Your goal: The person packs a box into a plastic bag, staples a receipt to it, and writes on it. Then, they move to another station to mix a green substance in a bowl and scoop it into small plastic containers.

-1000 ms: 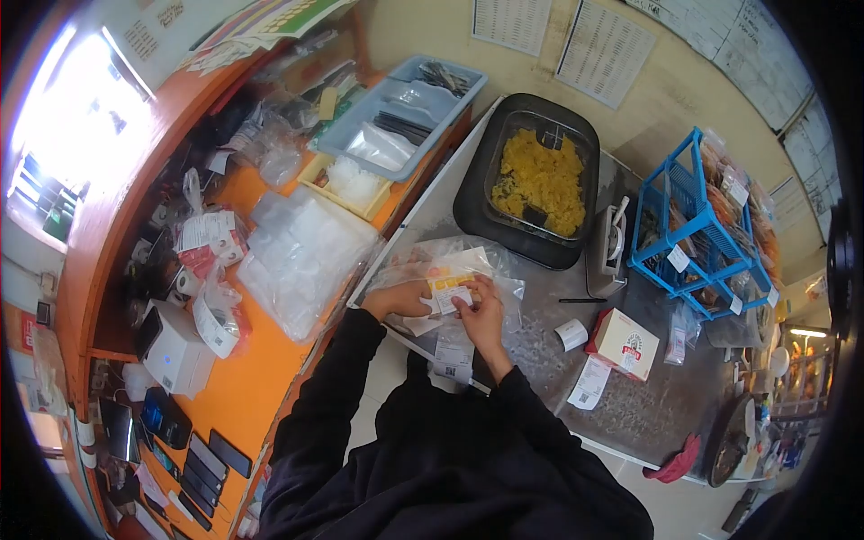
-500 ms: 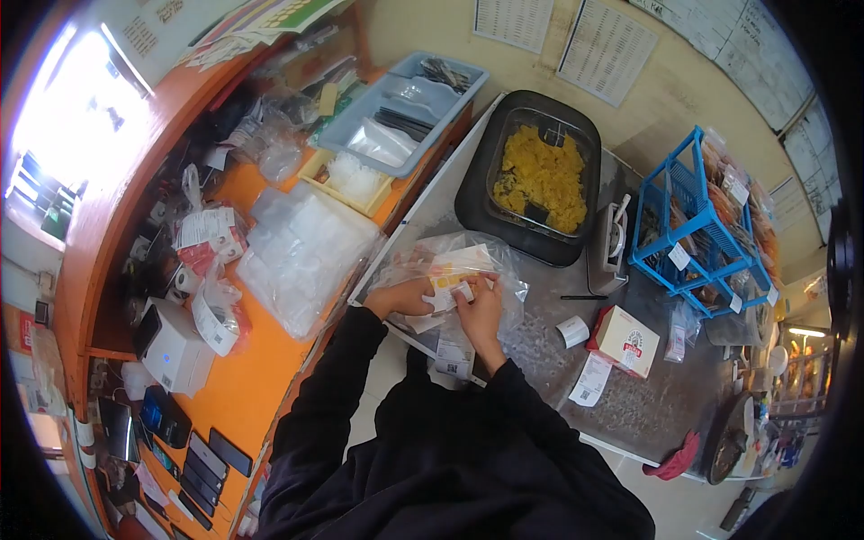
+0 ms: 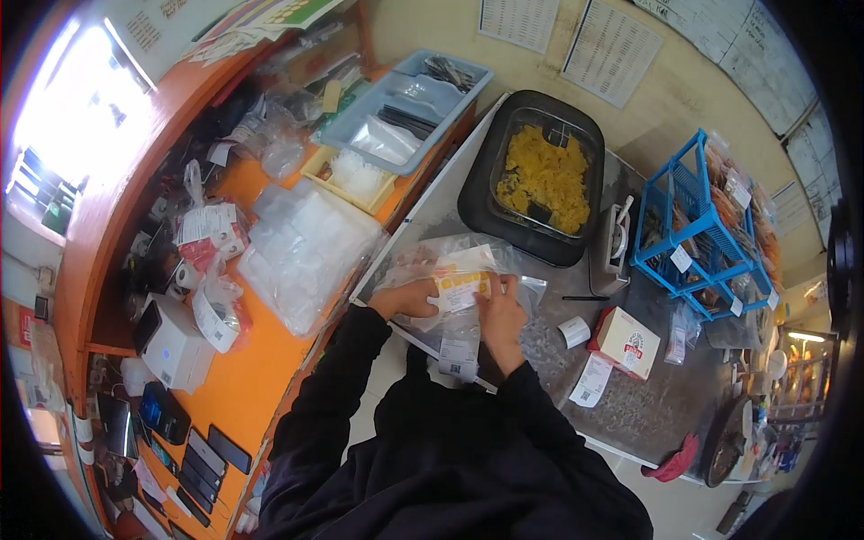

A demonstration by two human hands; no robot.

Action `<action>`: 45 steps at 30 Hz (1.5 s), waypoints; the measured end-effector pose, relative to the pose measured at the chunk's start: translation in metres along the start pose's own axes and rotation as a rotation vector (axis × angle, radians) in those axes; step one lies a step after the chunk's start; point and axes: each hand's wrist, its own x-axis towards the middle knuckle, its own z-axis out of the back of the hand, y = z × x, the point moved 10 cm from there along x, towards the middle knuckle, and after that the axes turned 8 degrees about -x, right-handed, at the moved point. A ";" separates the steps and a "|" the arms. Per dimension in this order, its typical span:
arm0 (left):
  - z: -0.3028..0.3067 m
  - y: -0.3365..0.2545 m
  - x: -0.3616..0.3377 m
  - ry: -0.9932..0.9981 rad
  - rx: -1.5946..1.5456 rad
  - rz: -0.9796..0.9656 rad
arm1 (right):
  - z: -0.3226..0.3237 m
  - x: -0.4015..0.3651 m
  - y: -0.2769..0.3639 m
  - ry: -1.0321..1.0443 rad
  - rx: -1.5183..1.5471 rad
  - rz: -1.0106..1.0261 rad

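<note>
A clear plastic bag (image 3: 405, 261) lies at the near edge of the metal counter, around a white packet (image 3: 463, 281) with yellow print. On the left, my left hand (image 3: 409, 300) is closed on the bag and the packet's edge, its fingertips partly hidden. My right hand (image 3: 502, 315) has its fingers bent over the packet's right edge and the plastic there. Just below the packet, a printed receipt (image 3: 458, 353) hangs over the counter's edge between my hands.
Behind the bag stands a black pan (image 3: 477, 180) of yellow food. Right of my hands are a paper roll (image 3: 573, 332), a red-and-white box (image 3: 625, 342) and a blue rack (image 3: 688, 238). Plastic bags (image 3: 310, 256) and several phones (image 3: 202, 468) lie on the orange counter.
My right hand has shifted slightly right and down. The small white piece pinched in its fingers earlier no longer sticks up, and more of the packet's printed face shows.
</note>
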 end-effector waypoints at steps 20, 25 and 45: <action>0.006 -0.010 -0.006 0.029 -0.008 0.102 | -0.006 -0.015 0.036 -0.047 0.172 0.886; 0.008 -0.013 -0.007 0.084 0.038 0.189 | -0.015 -0.020 0.054 -0.078 0.143 0.887; 0.016 -0.142 -0.051 -0.290 0.353 -0.005 | 0.176 -0.027 0.020 -0.538 -0.216 0.232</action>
